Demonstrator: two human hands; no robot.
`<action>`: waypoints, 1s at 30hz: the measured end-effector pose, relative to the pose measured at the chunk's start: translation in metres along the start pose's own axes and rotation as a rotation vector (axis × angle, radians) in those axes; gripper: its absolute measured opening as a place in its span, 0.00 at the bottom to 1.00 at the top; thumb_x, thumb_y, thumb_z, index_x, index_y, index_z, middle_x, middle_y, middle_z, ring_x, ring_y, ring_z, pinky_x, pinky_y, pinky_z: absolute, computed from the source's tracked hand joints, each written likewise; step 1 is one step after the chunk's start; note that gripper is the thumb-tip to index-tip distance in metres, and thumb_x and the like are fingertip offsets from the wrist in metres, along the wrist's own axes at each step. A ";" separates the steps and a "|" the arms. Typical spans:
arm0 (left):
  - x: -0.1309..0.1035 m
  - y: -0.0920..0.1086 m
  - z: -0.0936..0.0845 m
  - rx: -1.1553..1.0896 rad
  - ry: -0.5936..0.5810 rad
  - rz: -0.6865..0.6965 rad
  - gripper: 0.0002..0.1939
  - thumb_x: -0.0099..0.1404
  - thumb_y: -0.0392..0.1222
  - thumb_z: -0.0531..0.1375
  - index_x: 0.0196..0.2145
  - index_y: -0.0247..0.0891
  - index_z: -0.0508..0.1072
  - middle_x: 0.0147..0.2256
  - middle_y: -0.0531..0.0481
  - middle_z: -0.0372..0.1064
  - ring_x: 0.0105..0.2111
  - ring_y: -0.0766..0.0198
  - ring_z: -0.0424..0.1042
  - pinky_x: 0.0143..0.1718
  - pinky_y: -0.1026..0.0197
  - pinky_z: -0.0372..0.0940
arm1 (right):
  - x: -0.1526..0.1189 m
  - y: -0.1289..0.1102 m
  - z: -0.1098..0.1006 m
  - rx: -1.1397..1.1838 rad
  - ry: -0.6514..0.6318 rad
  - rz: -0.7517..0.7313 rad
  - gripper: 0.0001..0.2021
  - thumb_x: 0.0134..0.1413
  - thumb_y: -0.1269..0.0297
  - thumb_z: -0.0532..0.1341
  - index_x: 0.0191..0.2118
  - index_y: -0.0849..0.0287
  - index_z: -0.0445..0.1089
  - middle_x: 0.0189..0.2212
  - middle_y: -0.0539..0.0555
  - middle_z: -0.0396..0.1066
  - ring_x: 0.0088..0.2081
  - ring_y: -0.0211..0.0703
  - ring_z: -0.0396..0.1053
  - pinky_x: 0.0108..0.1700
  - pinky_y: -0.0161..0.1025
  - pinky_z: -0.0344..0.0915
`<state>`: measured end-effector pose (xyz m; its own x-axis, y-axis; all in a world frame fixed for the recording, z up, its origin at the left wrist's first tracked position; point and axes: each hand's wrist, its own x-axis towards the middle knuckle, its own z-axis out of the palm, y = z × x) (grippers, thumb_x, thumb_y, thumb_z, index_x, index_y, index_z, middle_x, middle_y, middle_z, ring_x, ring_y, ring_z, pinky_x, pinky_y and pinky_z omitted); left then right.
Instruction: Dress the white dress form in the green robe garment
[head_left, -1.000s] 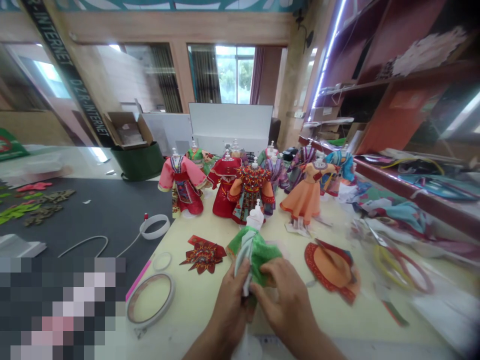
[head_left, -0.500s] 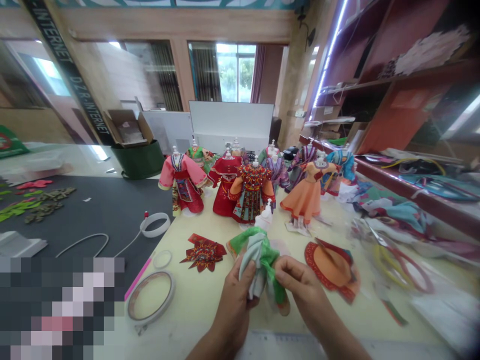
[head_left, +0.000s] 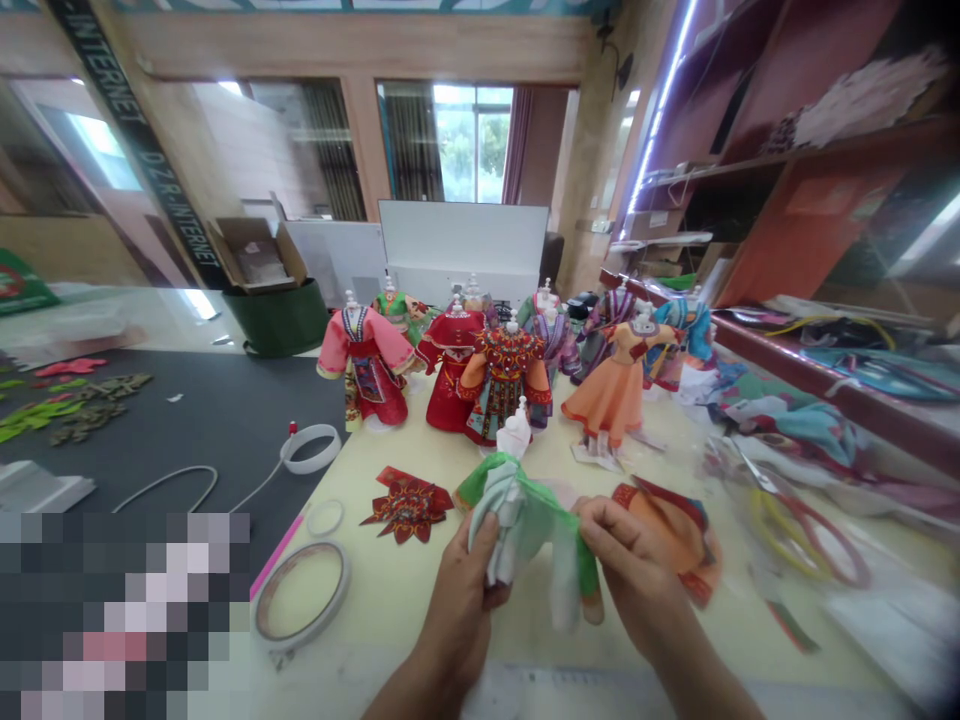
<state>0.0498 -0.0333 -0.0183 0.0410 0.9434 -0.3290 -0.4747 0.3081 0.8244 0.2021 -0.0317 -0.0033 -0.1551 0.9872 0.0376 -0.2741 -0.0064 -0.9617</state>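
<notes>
A small white mannequin [head_left: 513, 436] stands out above a bundle of pale and green cloth. My left hand [head_left: 469, 590] is closed round the pale gathered cloth [head_left: 501, 510] at its lower part. With finger and thumb, my right hand [head_left: 619, 545] pinches the edge of the green cloth [head_left: 587, 565], which is stretched out to the right and ends in a tan tip. Left of the bundle lies a red patterned star-shaped piece [head_left: 409, 507]. An orange fabric piece with a red border [head_left: 694, 545] lies partly behind my right hand.
Several dressed miniature mannequins stand behind, among them one in orange [head_left: 619, 385] and one in pink [head_left: 367, 365]. Tape rolls [head_left: 301, 595] lie at the left, scissors [head_left: 814, 540] at the right. A ruler [head_left: 585, 680] runs along the front edge.
My right hand has moved right, drawing the green cloth out and spreading it. The mannequin and my left hand have shifted slightly left.
</notes>
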 end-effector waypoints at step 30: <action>-0.002 0.001 -0.002 -0.400 -0.090 -0.130 0.12 0.54 0.43 0.65 0.33 0.33 0.72 0.21 0.55 0.66 0.19 0.72 0.64 0.18 0.71 0.55 | -0.015 -0.004 0.028 -1.102 -0.062 -0.837 0.12 0.52 0.76 0.56 0.43 0.61 0.68 0.36 0.60 0.70 0.37 0.49 0.68 0.37 0.45 0.68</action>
<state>0.0479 -0.0346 -0.0178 0.1909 0.9124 -0.3621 -0.7636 0.3698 0.5293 0.1790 -0.0509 0.0072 -0.3678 0.6255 0.6881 0.5738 0.7349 -0.3614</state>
